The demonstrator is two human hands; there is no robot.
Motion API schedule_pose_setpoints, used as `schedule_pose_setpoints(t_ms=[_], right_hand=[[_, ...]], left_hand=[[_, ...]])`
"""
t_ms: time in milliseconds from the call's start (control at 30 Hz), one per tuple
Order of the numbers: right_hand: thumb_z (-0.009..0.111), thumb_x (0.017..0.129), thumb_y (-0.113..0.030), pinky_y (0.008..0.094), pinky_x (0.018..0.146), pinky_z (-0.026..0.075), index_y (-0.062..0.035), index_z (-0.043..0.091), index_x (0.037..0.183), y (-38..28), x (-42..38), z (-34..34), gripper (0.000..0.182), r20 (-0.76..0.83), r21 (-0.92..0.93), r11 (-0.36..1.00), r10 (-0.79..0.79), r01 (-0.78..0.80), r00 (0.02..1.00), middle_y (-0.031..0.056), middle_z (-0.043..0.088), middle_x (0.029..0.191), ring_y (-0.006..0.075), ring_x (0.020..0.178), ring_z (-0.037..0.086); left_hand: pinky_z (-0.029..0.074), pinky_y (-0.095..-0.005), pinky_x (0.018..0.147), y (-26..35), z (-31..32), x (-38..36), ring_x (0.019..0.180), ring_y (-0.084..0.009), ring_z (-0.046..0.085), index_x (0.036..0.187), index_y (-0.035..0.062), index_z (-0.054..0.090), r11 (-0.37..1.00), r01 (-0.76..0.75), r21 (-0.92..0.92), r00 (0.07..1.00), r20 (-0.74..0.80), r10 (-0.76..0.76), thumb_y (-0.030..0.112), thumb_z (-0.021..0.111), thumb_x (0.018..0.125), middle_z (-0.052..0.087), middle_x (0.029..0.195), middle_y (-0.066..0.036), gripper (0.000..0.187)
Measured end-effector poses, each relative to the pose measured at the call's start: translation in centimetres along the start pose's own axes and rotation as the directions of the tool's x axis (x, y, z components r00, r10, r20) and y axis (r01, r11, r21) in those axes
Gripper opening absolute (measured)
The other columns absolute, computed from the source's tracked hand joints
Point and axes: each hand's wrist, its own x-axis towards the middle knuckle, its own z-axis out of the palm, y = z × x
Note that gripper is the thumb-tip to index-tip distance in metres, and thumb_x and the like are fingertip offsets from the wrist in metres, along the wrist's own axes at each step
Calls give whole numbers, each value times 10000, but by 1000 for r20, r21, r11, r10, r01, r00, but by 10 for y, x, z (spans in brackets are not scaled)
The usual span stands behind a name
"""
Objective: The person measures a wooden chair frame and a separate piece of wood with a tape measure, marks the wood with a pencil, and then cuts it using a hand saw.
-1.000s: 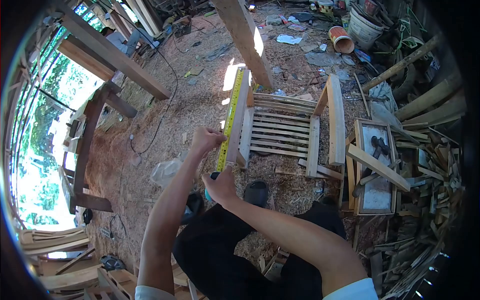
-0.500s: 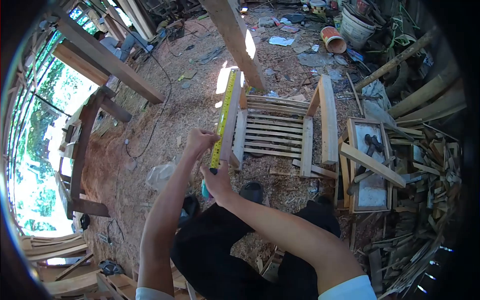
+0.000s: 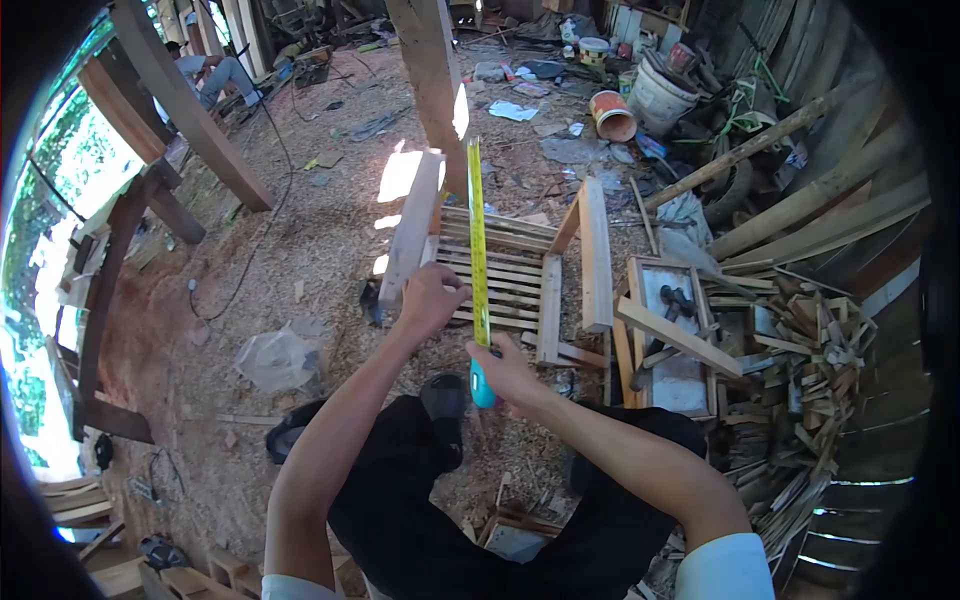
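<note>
Your right hand (image 3: pixel 508 371) grips the teal tape measure (image 3: pixel 483 388), blade extended across the slatted frame (image 3: pixel 549 310); your left hand (image 3: pixel 432 300) curls nearby, its grasp unclear

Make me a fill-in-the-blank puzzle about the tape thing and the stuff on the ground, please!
1. The right hand holds the blue-green case of a tape ____.
2. The long strip sticking out of the case is coloured ____.
3. The orange bucket has tipped over and lies on its ____.

Missing words: measure; yellow; side.
</note>
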Motion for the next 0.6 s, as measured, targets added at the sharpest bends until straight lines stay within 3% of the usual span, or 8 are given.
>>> schedule_pose_setpoints(t_ms=[33, 100, 167, 233, 333, 433, 500, 600], right_hand=[[628, 868, -340, 342, 585, 450, -39, 498, 1120, 4, -1, -12, 413, -15, -14, 1000, 0, 0, 1000, 74, 549, 801, 148, 704, 532], [630, 869, -390, 349, 549, 442, -27, 520, 1065, 24, 1, -31, 426, -126, -45, 992, 113, -119, 986, 59, 540, 762, 145, 661, 518], [631, 860, -349, 344, 532, 435, -19, 545, 1001, 64, 21, -52, 370, -179, -34, 994, 101, -108, 979, 49, 527, 746, 134, 650, 508], [627, 843, -307, 360, 536, 436, -5, 570, 989, 81, 32, -70, 340, -86, 36, 976, 216, -214, 973, 55, 541, 750, 137, 652, 517], [623, 832, -232, 343, 518, 443, -27, 597, 905, 94, 42, -93, 219, -64, -5, 944, 330, -331, 942, 45, 548, 715, 137, 605, 526], [628, 828, -212, 326, 495, 461, -41, 600, 836, 101, 55, -113, 173, -60, -40, 908, 415, -418, 908, 47, 568, 708, 146, 565, 548], [666, 784, -212, 363, 536, 478, 28, 634, 878, 104, 60, -120, 260, -145, 106, 913, 407, -394, 902, 87, 592, 727, 151, 603, 561], [681, 755, -201, 364, 523, 495, 34, 630, 870, 125, 82, -136, 266, -153, 248, 883, 443, -399, 884, 98, 608, 744, 174, 600, 595]], left_hand=[[469, -401, 881, -4, 9, 0, 962, -328, 606, 739, 47, 712, 1000, -5, -20, 1000, -1, 5, 242, 747, 695, 659, 950, -133, 203], [468, -380, 866, -11, 27, -3, 963, -291, 618, 812, 51, 723, 983, -56, 174, 990, 136, 33, 283, 753, 719, 641, 994, -149, 251], [487, -396, 835, -1, 44, -10, 903, -311, 640, 832, 28, 716, 981, -102, 167, 990, 112, 83, 315, 708, 761, 667, 934, -166, 296], [509, -422, 801, -3, 77, -8, 830, -347, 660, 860, -3, 706, 983, 176, -56, 924, 354, -145, 322, 642, 807, 684, 856, -200, 335], [506, -463, 821, -15, 134, -9, 889, -395, 653, 911, 38, 710, 985, 118, 130, 839, 518, -169, 378, 561, 824, 673, 924, -236, 381], [508, -461, 827, -16, 180, -17, 897, -400, 651, 920, 22, 707, 978, 193, 75, 808, 553, -202, 353, 563, 818, 665, 914, -261, 375], [516, -454, 823, -20, 207, -29, 902, -408, 649, 917, 3, 702, 975, 221, 25, 822, 534, -200, 336, 570, 809, 663, 926, -263, 375], [508, -412, 824, -35, 249, -36, 898, -346, 664, 967, 12, 705, 946, 321, -46, 843, 470, -263, 293, 614, 807, 680, 932, -219, 335]])
